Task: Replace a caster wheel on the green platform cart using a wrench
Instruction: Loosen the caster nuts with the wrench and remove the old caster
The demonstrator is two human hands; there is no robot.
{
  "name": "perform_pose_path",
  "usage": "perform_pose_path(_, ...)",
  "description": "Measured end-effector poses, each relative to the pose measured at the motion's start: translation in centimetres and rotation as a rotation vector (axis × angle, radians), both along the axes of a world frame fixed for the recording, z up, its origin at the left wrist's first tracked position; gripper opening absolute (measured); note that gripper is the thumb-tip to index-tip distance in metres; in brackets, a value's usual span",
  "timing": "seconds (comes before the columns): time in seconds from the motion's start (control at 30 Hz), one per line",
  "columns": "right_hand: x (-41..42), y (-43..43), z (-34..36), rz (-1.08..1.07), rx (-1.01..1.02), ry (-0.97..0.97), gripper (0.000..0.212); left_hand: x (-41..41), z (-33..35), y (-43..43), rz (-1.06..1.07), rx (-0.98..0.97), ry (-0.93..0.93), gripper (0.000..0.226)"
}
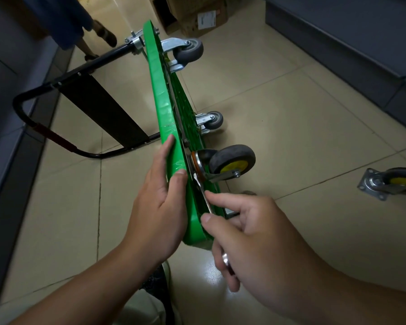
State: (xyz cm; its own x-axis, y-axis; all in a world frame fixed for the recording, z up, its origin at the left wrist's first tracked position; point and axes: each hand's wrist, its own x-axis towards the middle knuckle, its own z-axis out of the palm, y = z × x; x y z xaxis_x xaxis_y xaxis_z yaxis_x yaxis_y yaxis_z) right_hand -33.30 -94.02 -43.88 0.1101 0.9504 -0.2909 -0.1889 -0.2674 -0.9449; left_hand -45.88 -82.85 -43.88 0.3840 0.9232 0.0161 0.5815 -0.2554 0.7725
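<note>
Slippage was the main hazard: the wrench [205, 198] sat at the base of the yellow-hubbed caster [232, 160], its shank pinched in the curled fingers of the right hand [251, 233], so a hard pull could throw it loose. The green platform cart [164, 109] stood on edge, steadied only by the left hand [157, 207] with straight, pressing fingers, and could topple. A loose caster [389, 184] lay well apart.

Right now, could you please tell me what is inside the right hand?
The right hand grips a metal wrench, its head at the base of the yellow-hubbed caster. The hand covers most of the handle, and the bolt cannot be seen.
</note>
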Motion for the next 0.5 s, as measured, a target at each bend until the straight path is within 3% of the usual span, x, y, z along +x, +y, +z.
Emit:
perform_pose_path(0.23,0.4,-1.5,-4.7,0.065,0.162,-0.132,0.057,0.1,0.3,-0.1,-0.01,-0.016,-0.02,0.07)
perform_pose_path(0.5,3.2,0.7,-9.8,0.133,0.349,-0.442,0.073,0.2,0.2,-0.1,-0.019,-0.028,-0.028,0.071)
